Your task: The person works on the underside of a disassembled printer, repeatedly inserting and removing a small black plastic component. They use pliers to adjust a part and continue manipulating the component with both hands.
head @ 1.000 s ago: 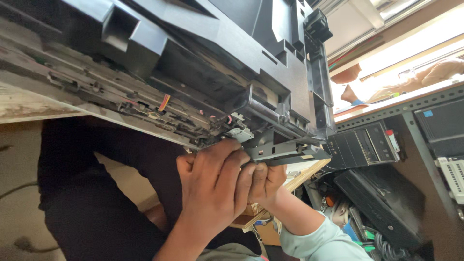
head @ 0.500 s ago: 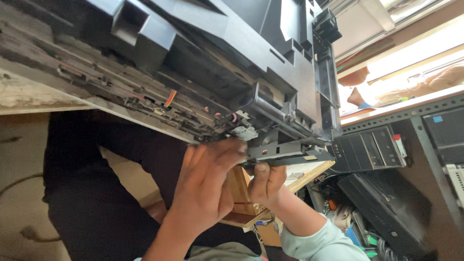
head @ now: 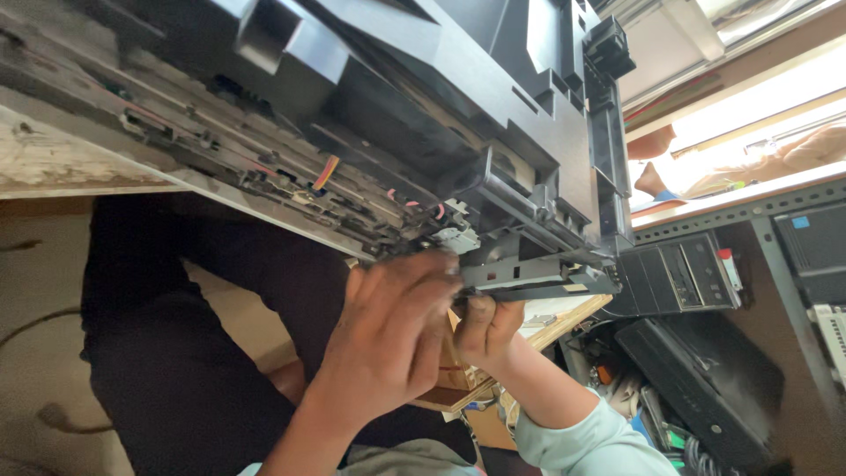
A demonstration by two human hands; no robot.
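While tipped on the worn wooden bench (head: 53,167), large opened dark grey plastic machine housing (head: 493,97) overhead. Left hand (head: 397,330) up at its lower edge, fingers curled together against narrow grey metal bracket (head: 529,280). Right hand (head: 486,328) beneath, thumb and fingertips pinching that bracket.

Only 1 view was there, from the head camera. It looked down, strongly tilted, and stood very near to the hands (head: 414,339) under the dark opened machine (head: 458,132) at the bench (head: 53,163) edge.
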